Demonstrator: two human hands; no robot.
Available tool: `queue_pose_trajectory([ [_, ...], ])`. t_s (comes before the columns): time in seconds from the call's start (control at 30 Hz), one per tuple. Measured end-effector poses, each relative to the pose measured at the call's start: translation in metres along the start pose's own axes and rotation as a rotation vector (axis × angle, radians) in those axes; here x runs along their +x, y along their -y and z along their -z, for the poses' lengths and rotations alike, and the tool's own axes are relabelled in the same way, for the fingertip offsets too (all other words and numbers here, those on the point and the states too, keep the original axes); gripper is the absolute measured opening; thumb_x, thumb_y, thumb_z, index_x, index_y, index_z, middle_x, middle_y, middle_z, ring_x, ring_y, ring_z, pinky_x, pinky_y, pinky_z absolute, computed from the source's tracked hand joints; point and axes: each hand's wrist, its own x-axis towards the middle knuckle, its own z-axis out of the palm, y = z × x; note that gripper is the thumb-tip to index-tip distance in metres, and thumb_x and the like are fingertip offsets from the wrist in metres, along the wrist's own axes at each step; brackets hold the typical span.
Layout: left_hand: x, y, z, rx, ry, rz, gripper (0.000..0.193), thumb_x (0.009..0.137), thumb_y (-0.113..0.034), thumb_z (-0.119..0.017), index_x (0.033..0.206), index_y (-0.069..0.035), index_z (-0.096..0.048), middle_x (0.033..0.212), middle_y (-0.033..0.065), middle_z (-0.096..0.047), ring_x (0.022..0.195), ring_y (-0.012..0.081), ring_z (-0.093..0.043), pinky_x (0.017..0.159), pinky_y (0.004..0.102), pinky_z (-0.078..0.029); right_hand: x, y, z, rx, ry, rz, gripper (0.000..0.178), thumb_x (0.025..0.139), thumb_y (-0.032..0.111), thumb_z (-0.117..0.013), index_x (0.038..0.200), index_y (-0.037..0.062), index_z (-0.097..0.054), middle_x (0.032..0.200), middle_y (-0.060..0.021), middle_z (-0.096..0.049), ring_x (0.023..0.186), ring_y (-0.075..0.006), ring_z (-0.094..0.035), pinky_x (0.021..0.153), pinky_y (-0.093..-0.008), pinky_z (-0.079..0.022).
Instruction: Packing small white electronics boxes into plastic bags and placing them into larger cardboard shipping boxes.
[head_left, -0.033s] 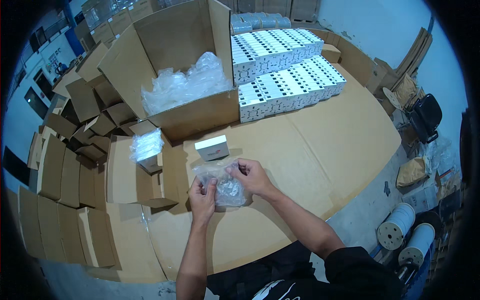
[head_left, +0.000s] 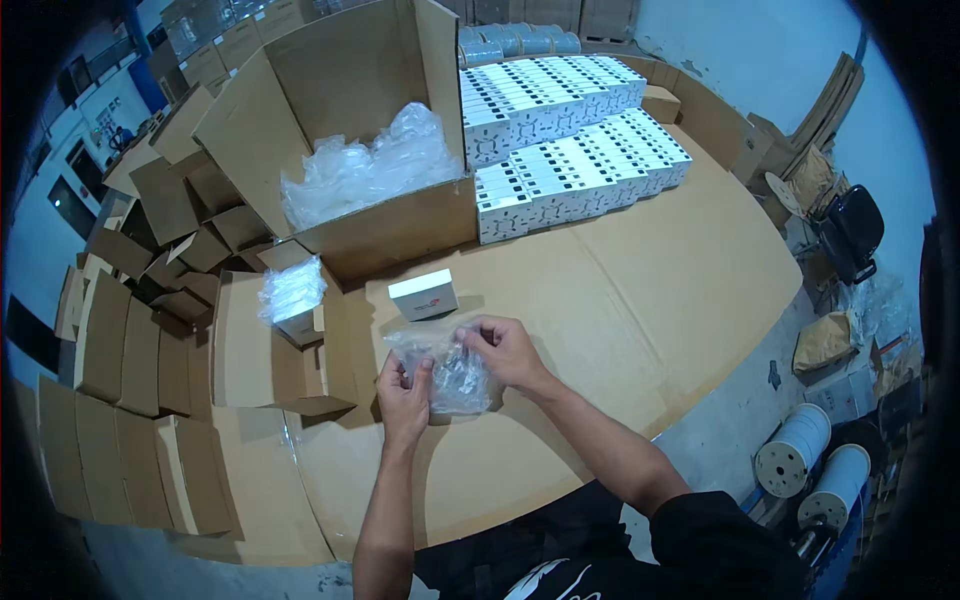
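Note:
A see-through plastic bag (head_left: 460, 385) is held between my two hands, low over the cardboard-covered table. My left hand (head_left: 405, 393) grips its left side, thumb on top of the film. With bent fingertips my right hand (head_left: 503, 352) pinches its upper right part. Shiny, crinkled plastic shows in the bag; what else it may hold I cannot make out. Just beyond the bag stands a small white box (head_left: 424, 295) with a small red mark on its front.
An open carton (head_left: 270, 375) at the left holds a plastic-wrapped bundle (head_left: 293, 289). Behind it a large carton (head_left: 400, 232) is filled with plastic bags (head_left: 375, 155). Stacked white boxes (head_left: 585, 180) line the table's back. Empty cartons (head_left: 150, 440) crowd the left; cable spools (head_left: 793, 450) stand lower right.
My right fingers have shifted slightly at the bag's upper part, and the film there folds a little differently. My left hand and the boxes stay in place.

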Motion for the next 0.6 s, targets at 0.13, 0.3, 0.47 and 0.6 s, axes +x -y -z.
queue_pose_trajectory([
  [0.13, 0.000, 0.000, 0.004, 0.089, -0.034, 0.044, 0.018, 0.104, -0.019, -0.062, 0.107, -0.001, -0.059, 0.091, 0.0013, -0.064, 0.079, 0.0060, -0.056, 0.068, 0.0230, -0.048, 0.005, -0.004, -0.002, 0.170, -0.146, 0.077, 0.022, 0.105, 0.019, -0.061, 0.102, -0.0016, -0.070, 0.086, 0.0003, -0.067, 0.078, -0.0071, -0.060, 0.073, -0.0257, -0.050],
  [0.3, -0.002, 0.002, -0.002, 0.186, -0.110, 0.083, 0.018, 0.105, -0.019, -0.060, 0.106, -0.001, -0.056, 0.087, 0.0012, -0.061, 0.076, 0.0066, -0.052, 0.068, 0.0237, -0.046, -0.003, -0.003, -0.025, 0.245, -0.361, 0.173, 0.030, 0.107, 0.026, -0.057, 0.102, -0.0012, -0.068, 0.085, -0.0027, -0.068, 0.073, -0.0100, -0.060, 0.070, -0.0288, -0.051],
  [0.47, 0.004, 0.011, -0.004, 0.177, -0.202, -0.167, 0.014, 0.108, -0.019, -0.055, 0.108, -0.006, -0.054, 0.079, -0.0045, -0.053, 0.068, 0.0016, -0.044, 0.058, 0.0183, -0.035, -0.009, -0.005, -0.036, -0.212, -0.419, 0.123, 0.036, 0.107, 0.029, -0.055, 0.087, -0.0013, -0.056, 0.068, -0.0120, -0.058, 0.062, -0.0141, -0.052, 0.057, -0.0358, -0.044],
  [0.6, 0.007, 0.005, 0.008, 0.076, -0.189, -0.020, 0.013, 0.107, -0.021, -0.056, 0.109, -0.007, -0.054, 0.082, -0.0041, -0.054, 0.069, 0.0011, -0.045, 0.056, 0.0183, -0.035, -0.006, 0.001, -0.032, -0.234, -0.447, 0.182, 0.038, 0.107, 0.028, -0.054, 0.084, -0.0017, -0.052, 0.063, -0.0123, -0.052, 0.059, -0.0140, -0.047, 0.054, -0.0369, -0.040],
])
